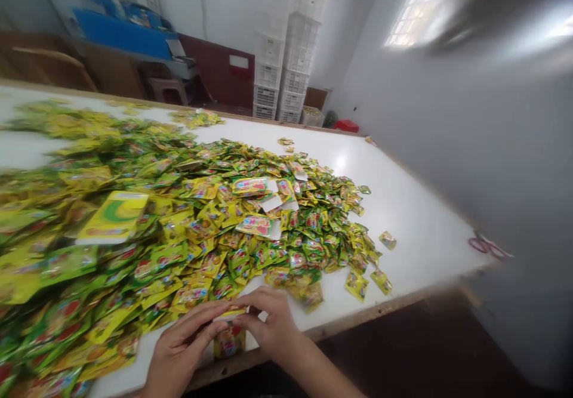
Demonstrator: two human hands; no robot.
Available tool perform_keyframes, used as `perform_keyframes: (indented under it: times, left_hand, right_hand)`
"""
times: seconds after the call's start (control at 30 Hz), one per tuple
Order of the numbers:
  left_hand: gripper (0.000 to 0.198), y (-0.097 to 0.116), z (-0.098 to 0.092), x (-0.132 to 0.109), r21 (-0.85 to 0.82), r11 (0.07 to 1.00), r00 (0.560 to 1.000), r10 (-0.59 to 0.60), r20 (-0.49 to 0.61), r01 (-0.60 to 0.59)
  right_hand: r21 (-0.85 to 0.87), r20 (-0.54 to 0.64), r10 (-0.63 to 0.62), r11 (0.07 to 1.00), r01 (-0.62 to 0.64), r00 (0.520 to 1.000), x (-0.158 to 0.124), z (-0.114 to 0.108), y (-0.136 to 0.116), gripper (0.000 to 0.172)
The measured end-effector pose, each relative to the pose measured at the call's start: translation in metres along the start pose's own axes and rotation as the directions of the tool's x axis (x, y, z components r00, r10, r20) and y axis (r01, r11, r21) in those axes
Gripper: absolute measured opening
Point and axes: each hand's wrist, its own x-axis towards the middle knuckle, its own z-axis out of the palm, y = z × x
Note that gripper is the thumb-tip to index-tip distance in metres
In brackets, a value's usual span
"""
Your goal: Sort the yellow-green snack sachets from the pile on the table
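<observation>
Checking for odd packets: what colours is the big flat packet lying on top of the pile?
Yellow with a green curved band; the large flat packet shows best in the head view.

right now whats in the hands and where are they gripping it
A small yellow printed sachet is held by its top edge, pinched between the fingers of the left hand and the right hand, with the rest of it hanging below.

Sachet heap (pixel 215 231) on worktable (pixel 416 237), left of centre; scissors (pixel 486 245) at right table edge; stacked plastic crates (pixel 286 70) behind table.
</observation>
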Motion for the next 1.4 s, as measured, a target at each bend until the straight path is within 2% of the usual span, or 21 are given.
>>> perform_keyframes:
  times: [0.1, 0.2, 0.33, 0.43, 0.57, 0.67, 0.77, 0.9, 1.0, 1.13, 1.27, 1.33, 1.4]
  left_hand:
    - [0.025, 0.001, -0.004, -0.003, 0.032, 0.999, 0.998, 0.034, 0.061, -0.036]
    - [0.030, -0.002, -0.005, -0.006, 0.052, 0.998, 0.994, 0.041, 0.103, -0.046]
    - [0.028, -0.005, -0.003, -0.010, 0.041, 0.998, 0.996, 0.045, 0.078, -0.048]
    - [0.028, 0.002, -0.001, -0.011, 0.003, 0.998, 0.997, -0.065, 0.046, 0.065]
    - [0.031, 0.023, 0.002, -0.004, -0.164, 0.949, 0.962, -0.259, 0.082, 0.270]
    - [0.031, 0.031, 0.003, 0.004, -0.255, 0.911, 0.946, -0.301, 0.124, 0.323]
    - [0.027, 0.024, 0.001, 0.006, -0.197, 0.948, 0.965, -0.229, 0.131, 0.252]
    - [0.028, 0.008, -0.003, 0.003, -0.015, 1.000, 0.994, -0.011, 0.105, 0.013]
    - [0.029, 0.002, -0.005, 0.001, 0.041, 0.995, 0.991, 0.084, 0.104, -0.088]
    - [0.028, -0.005, -0.003, -0.003, 0.044, 0.997, 0.994, 0.062, 0.093, -0.067]
    - [0.027, -0.017, 0.008, -0.006, 0.016, 0.999, 0.996, 0.029, 0.079, -0.030]
    - [0.028, -0.019, 0.014, -0.004, 0.014, 1.000, 0.996, 0.003, 0.089, -0.004]
    - [0.035, -0.015, 0.014, -0.002, 0.032, 0.999, 0.994, -0.034, 0.102, 0.031]
  right_hand:
    - [-0.027, 0.041, -0.048, 0.998, 0.049, 0.998, -0.008, 0.000, 0.000, 0.028]
    - [-0.030, 0.023, -0.073, 0.997, 0.074, 0.997, -0.013, 0.003, 0.004, 0.028]
    - [-0.036, 0.006, -0.076, 0.996, 0.077, 0.997, -0.015, 0.004, 0.005, 0.026]
    - [0.003, 0.017, -0.021, 1.000, 0.021, 1.000, -0.013, 0.003, -0.001, 0.028]
    - [0.055, -0.033, 0.060, 0.997, -0.058, 0.998, -0.005, 0.001, -0.008, 0.018]
    - [0.085, -0.054, 0.091, 0.993, -0.086, 0.994, 0.002, 0.000, -0.008, 0.013]
    - [0.079, -0.047, 0.085, 0.994, -0.082, 0.995, 0.004, -0.003, -0.006, 0.013]
    - [0.019, 0.026, 0.030, 0.999, -0.031, 0.999, -0.001, -0.006, -0.004, 0.022]
    - [-0.024, 0.017, -0.040, 0.999, 0.041, 0.999, -0.007, -0.005, 0.000, 0.023]
    - [-0.031, -0.022, -0.062, 0.998, 0.061, 0.998, -0.011, 0.003, 0.005, 0.023]
    - [-0.053, -0.064, -0.070, 0.996, 0.067, 0.996, -0.017, 0.011, 0.008, 0.025]
    - [-0.082, -0.033, -0.069, 0.994, 0.067, 0.997, -0.020, 0.006, 0.010, 0.029]
    - [-0.151, -0.066, -0.038, 0.988, 0.028, 0.997, -0.024, -0.012, 0.014, 0.030]
